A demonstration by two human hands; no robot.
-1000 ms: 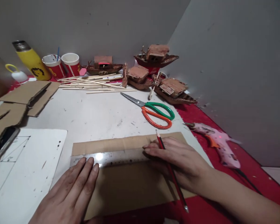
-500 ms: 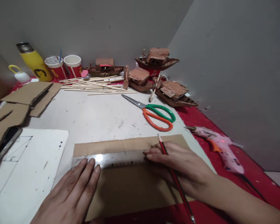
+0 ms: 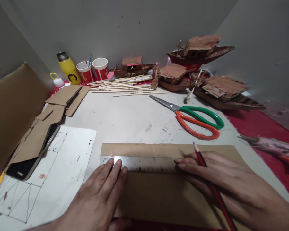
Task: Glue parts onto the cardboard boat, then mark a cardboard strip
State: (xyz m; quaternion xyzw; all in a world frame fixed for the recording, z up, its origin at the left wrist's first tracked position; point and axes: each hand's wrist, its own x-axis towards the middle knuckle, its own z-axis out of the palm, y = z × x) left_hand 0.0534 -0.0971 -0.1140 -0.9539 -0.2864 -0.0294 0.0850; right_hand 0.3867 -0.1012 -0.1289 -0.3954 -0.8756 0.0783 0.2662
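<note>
A clear ruler (image 3: 149, 164) lies across a brown cardboard sheet (image 3: 156, 195), roughly parallel to its far edge. My left hand (image 3: 98, 192) rests with outstretched fingers flat on the ruler's left end; its thumb is mostly hidden low in the view. At the other end, my right hand (image 3: 221, 179) touches the ruler with its fingertips. A red and black pencil (image 3: 215, 189) is held in that same hand, its sharpened tip pointing up and away. Beyond the sheet lie scissors (image 3: 195, 118) with one green and one orange handle.
Cardboard pieces (image 3: 55, 109) partly cover a phone (image 3: 26, 166) beside a paper drawing (image 3: 69, 173). Wooden sticks (image 3: 120, 86), paper cups (image 3: 100, 69), a yellow bottle (image 3: 69, 69) and several model boats, one raised (image 3: 202, 51), stand behind. A pink glue gun (image 3: 274, 146) lies right.
The view has swung left, so everything sits further right and more of the phone and drawing shows. Both hands, ruler and pencil keep nearly the same places on the cardboard.
</note>
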